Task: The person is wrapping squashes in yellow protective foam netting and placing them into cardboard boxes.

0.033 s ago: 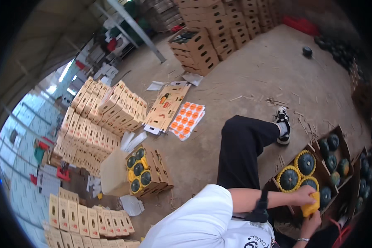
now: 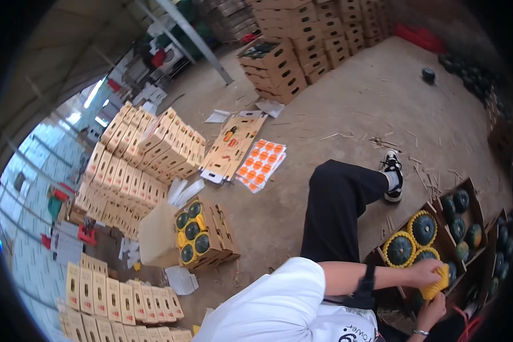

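My left hand [image 2: 424, 272] and my right hand [image 2: 435, 309] are both closed on a yellow foam net sleeve [image 2: 437, 283], the left above, the right at its lower end. I cannot tell whether anything is inside it. Just behind my hands is an open cardboard box [image 2: 384, 264] holding dark green squashes [image 2: 424, 229], some wrapped in yellow foam nets [image 2: 386, 248]. Part of the box's contents is hidden behind my arm and hands. More open boxes [image 2: 479, 242] of bare squashes stand at the right.
Stacked pale cartons [image 2: 131, 171] line the left. Brown box stacks [image 2: 282, 68] stand behind, near a metal post [image 2: 205, 51]. Orange sticker sheets [image 2: 260, 165] and flattened cardboard [image 2: 231, 145] lie on the concrete floor [image 2: 347, 125]. A filled box [image 2: 216, 251] is mid-left; loose squashes [image 2: 467, 77] lie back right.
The whole view has shifted slightly. The yellow sleeve and both my hands sit a little further right in the picture, with the grip still on the sleeve.
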Demonstrator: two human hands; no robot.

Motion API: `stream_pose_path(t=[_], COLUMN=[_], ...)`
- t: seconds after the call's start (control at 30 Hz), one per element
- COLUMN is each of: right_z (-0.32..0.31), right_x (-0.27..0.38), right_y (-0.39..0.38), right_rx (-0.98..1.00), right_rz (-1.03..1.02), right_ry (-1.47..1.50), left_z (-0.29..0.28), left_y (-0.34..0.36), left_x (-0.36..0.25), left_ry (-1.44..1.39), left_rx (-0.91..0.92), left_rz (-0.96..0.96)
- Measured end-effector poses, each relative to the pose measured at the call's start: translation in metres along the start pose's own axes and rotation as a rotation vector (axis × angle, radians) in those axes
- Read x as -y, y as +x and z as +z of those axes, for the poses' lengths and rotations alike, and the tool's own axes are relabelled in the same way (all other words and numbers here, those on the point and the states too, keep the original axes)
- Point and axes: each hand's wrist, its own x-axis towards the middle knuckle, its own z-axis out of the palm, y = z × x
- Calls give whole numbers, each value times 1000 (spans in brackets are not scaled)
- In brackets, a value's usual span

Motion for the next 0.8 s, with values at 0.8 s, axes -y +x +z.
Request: stream_pose_path(t=[0.8], right_z=[-8], right_x=[50], right_y=[-38], right_rx=[-422], right_rz=[304], right_ry=[1458], left_z=[-20], left_y=[-35], left_x=[-46], left_ry=[-438], left_rx=[395], left_rz=[-559])
